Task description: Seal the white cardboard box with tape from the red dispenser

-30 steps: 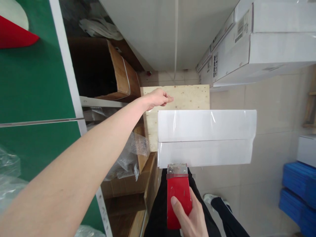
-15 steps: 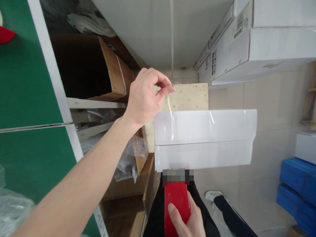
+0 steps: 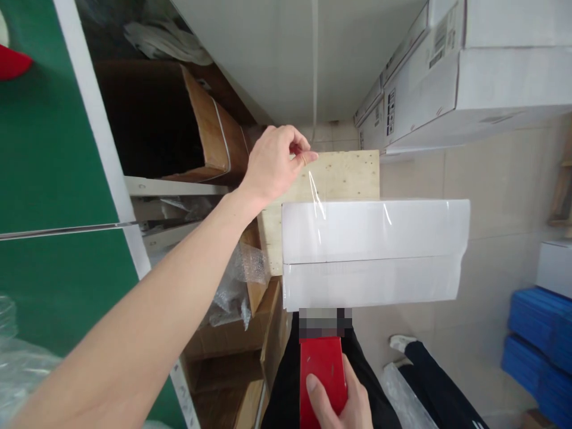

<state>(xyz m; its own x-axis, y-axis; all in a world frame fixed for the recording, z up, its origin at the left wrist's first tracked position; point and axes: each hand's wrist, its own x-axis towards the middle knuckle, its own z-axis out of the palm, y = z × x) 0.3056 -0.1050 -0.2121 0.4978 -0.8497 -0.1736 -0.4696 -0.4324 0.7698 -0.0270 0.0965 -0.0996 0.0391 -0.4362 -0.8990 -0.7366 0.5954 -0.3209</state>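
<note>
My left hand [image 3: 279, 161] is held above the far edge of a long white carton [image 3: 375, 232]. Its thumb and index finger are pinched on a strip of clear tape [image 3: 315, 193], which shows mainly by its glare over the carton. Low in the view, my right hand [image 3: 344, 399] grips a red tape dispenser [image 3: 324, 375], thumb on top. A pixelated patch hides the dispenser's front end, close to the carton's near side. The carton lies with a lengthwise seam facing up, partly over a plywood board [image 3: 348, 173].
At left runs a green-topped table [image 3: 53, 149] with a white edge. Beside it are an open brown carton [image 3: 196, 119] and bubble wrap [image 3: 232, 286]. White cartons [image 3: 420, 89] are stacked at far right, blue bundles [image 3: 536, 351] at right. Another person's leg [image 3: 433, 375] stands lower right.
My left hand has shifted slightly right in the view, still pinching the tape. My right hand keeps its grip on the dispenser. The other person's leg and foot have moved.
</note>
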